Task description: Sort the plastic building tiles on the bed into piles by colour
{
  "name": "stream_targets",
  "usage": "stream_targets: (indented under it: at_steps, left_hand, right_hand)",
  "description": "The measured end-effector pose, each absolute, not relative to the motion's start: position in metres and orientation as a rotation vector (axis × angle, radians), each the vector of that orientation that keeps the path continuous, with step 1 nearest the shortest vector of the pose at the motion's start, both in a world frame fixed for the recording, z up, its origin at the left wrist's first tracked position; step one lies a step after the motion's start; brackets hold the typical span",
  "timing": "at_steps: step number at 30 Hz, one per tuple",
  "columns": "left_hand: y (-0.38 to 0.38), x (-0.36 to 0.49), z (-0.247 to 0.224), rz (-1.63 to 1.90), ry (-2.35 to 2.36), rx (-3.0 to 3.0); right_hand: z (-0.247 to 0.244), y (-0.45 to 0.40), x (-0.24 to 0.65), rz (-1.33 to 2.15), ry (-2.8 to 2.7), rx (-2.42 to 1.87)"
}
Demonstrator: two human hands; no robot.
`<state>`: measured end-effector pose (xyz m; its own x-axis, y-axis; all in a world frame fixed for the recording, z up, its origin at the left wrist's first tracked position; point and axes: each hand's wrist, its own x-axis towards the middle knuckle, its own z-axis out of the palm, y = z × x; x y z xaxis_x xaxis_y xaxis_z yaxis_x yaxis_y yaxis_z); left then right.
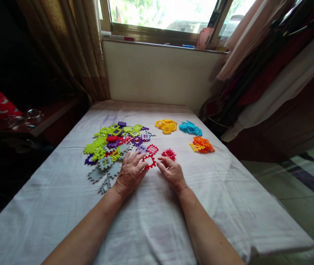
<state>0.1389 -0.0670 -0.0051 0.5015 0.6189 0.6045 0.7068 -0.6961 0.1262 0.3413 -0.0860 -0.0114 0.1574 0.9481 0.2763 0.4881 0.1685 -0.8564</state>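
Observation:
My left hand holds a red square frame piece by its left edge, between thumb and fingers. Close to the right side of that piece is my right hand, its thumb and fingers apart with nothing between them. Just beyond the right fingertips lie red pieces. Another red window piece rests behind the held one. A mixed pile of green, purple, red and grey pieces spreads beyond and left of my left hand.
Farther back on the cloth-covered table are separate piles of yellow, blue and orange pieces. A wall and window stand behind, a curtain at left, hanging clothes at right.

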Motion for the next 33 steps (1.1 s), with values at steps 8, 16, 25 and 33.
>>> stream_targets:
  at_steps: [8,16,25,33]
  left_hand:
    - [-0.062,0.128,-0.003,-0.957,-1.283,-2.546]
    - [-0.042,0.062,-0.004,-0.684,-2.023,-2.165]
    - [-0.050,0.067,-0.001,-0.772,-1.937,-2.354]
    - [-0.043,0.048,0.003,-0.701,-2.105,-2.114]
  right_hand:
    - [-0.020,-0.079,0.353,0.522,-1.317,-1.474]
    - [-0.031,-0.063,0.419,0.394,-0.863,-1.810]
    - [-0.018,-0.070,0.414,0.339,-0.890,-1.936]
    - [-0.021,-0.071,0.415,0.279,-0.995,-1.948]
